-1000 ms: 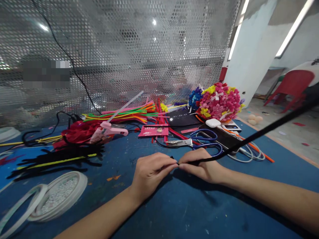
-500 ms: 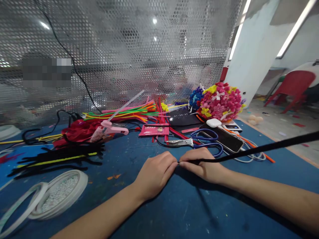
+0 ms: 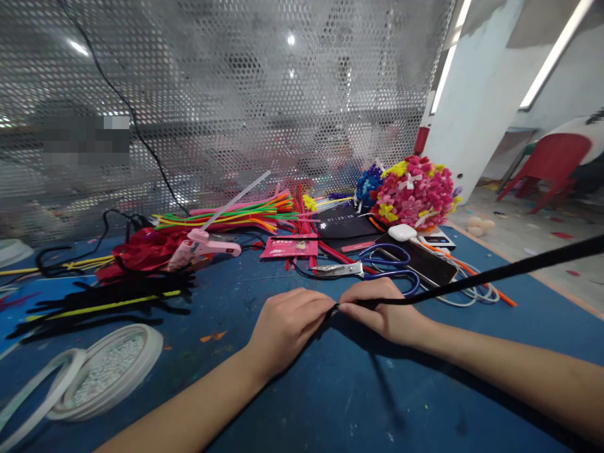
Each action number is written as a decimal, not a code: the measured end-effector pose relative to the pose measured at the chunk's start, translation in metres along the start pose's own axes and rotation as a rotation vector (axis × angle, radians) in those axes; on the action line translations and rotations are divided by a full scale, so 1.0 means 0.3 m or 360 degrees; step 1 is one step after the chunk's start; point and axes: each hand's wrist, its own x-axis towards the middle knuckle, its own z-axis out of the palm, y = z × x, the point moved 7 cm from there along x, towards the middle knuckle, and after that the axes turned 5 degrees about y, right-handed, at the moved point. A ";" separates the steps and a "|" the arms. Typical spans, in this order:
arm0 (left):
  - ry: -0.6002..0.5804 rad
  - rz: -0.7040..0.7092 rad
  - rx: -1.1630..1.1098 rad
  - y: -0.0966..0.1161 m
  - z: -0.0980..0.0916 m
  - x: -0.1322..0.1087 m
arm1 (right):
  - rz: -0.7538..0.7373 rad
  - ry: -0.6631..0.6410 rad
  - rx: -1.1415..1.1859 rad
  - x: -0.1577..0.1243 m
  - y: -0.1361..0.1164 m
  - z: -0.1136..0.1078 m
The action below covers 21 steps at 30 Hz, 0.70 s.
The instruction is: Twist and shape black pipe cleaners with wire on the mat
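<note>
A long black fuzzy pipe cleaner (image 3: 509,273) runs from my fingertips up to the right edge of the view. My right hand (image 3: 377,309) is closed in a pinch on it, close to its end. Fingertips nearly touching the right ones, my left hand (image 3: 287,327) pinches the short end of the same pipe cleaner, and a bit of black shows under its fingers. Just beyond my hands lie blue-handled scissors (image 3: 368,269). A pile of black pipe cleaners (image 3: 108,302) with a yellow one on top rests to the left.
A pink glue gun (image 3: 202,246) stands before bundled coloured pipe cleaners (image 3: 236,217). At left is a white dish of beads (image 3: 111,371). A phone (image 3: 431,264), white cable and pink flower bouquet (image 3: 418,195) sit at right. Perforated metal (image 3: 236,113) rises behind the blue table (image 3: 302,409).
The fingers of my left hand have rolled slightly, and more black pipe cleaner shows beneath them. My right hand keeps its pinch in nearly the same place.
</note>
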 end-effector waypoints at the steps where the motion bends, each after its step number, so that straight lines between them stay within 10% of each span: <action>1: 0.0004 0.0000 -0.0023 0.001 -0.001 0.000 | -0.0011 0.0000 -0.0006 0.000 -0.002 0.000; 11: -0.0099 -0.0334 -0.0156 -0.024 0.011 0.006 | -0.0177 -0.0051 -0.0033 -0.003 -0.026 0.014; 21: 0.0283 -0.0126 -0.0261 -0.008 -0.040 0.003 | -0.0160 -0.0104 0.0032 -0.003 -0.014 0.020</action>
